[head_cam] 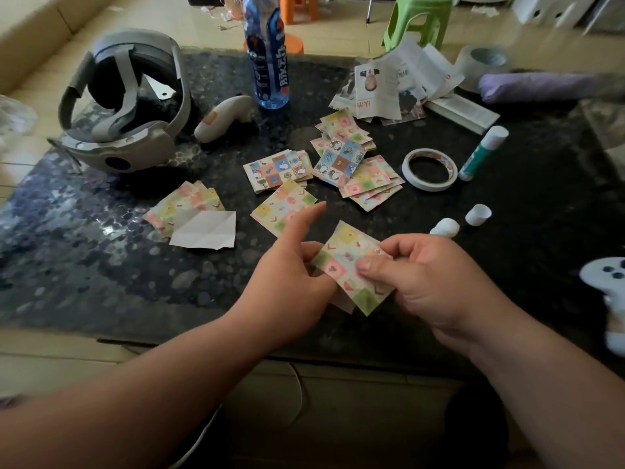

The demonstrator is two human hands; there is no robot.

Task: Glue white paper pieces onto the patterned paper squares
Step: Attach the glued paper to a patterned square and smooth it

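Left: your left hand (291, 265) pinched the left edge of the pastel checked paper square (345, 255) with thumb and lower fingers; the forefinger stuck out straight.
Right: your right hand (429, 279) gripped that square too; thumb on top, fingers curled behind.
Square: you held it tilted over the dark speckled stone table (101, 265).
White paper: a creased white paper sheet (204, 230) lay left, overlapping a pile of patterned squares (184, 204).
Glue: a green-and-white glue stick (482, 154) lay beside a white tape roll (429, 169).

Grey headset (125, 106), white controller (221, 120), blue bottle (267, 52) on dark table (101, 252); tape roll (429, 186) right; green stool (419, 18) behind.
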